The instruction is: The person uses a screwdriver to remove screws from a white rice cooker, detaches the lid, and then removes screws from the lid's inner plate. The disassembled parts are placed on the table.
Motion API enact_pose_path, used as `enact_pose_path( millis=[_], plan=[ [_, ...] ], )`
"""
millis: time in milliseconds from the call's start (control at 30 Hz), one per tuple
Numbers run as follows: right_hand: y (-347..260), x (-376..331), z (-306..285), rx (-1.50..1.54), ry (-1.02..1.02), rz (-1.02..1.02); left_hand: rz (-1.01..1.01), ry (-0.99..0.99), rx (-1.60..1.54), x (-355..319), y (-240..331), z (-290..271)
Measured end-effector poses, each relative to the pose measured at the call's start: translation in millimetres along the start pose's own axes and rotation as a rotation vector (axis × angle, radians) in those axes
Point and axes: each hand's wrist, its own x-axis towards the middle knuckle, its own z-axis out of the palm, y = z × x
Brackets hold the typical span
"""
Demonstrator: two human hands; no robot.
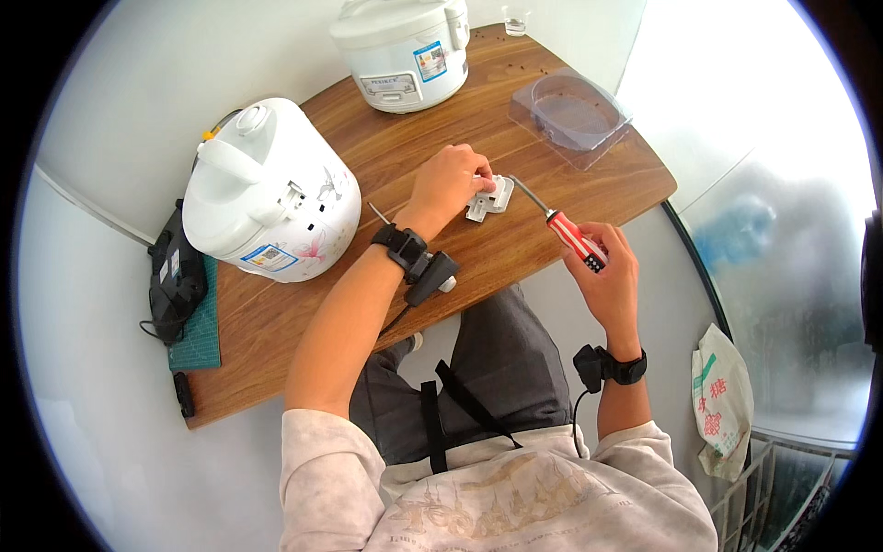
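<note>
The left hand (pixel 449 187) has its fingers bent and bunched on the white part (pixel 494 202), a small, angular plastic piece with raised edges and openings; it pinches the end nearest the knuckles. The part lies on the wooden table (pixel 276 342), between the middle of the top and its near edge. The right hand (pixel 604 276), out past that edge, is closed around the screwdriver (pixel 572 237), whose rounded handle has red and white stripes and a dark, dotted end. Its slim metal shaft slants to the part's right side; whether the tip touches cannot be told. Black straps with boxy modules circle both wrists.

The table's brown top shows streaky grain and a curved outline. Toward its left edge stands a glossy, rounded white cooker (pixel 276 189) with a floral print and small dark slots in its wall. A second cooker (pixel 400 60), also smooth and white, stands at the far edge. Near the right edge lies a thin, clear plastic tray (pixel 595 147) with an oval recess, and a transparent cup (pixel 515 23) sits at the far right corner. By the left edge are a green gridded mat (pixel 206 336) and a black case (pixel 177 276).
</note>
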Motion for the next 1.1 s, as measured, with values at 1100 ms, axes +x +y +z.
enact_pose_path(
  millis=[1100],
  plan=[
    [-55.1,-23.9,54.4,0.438,-0.389,0.165,-0.278,0.451,0.316,-194.0,-68.7,-252.8]
  ],
)
